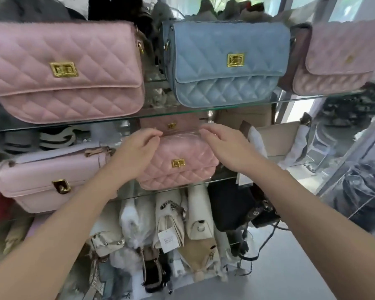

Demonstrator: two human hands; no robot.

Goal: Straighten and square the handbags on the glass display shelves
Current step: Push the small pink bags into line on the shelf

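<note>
- Small pink quilted bag (178, 163) stands upright on the middle glass shelf (223, 180), at its near edge, gold clasp facing out.
- Left hand (136, 148): fingers curled over the bag's top left corner, grasping it.
- Right hand (223, 146): fingers gently bent over the top right edge. The thumb is hidden, so I cannot tell whether it clamps or only rests.
- Key relation: the bag's long axis runs left to right, with one hand at each end. Neither hand is nearer, and the bag lies directly between them, just beyond the palms.
- The bag's bottom edge looks roughly parallel to the shelf's front edge, though wide-lens curve makes this uncertain.
- Judgement: any squaring would be a small twist, one end pushed far and the other drawn near.
- A second pink bag (171, 124) sits just behind, partly hidden, so there is little room to push far.
- Lilac smooth bag (52, 176) is on the left of the same shelf, close to the left forearm.
- Upper shelf: large pink bag (63, 70) on the left, blue bag (230, 63) in the middle, pale pink bag (338, 59) on the right.
</note>
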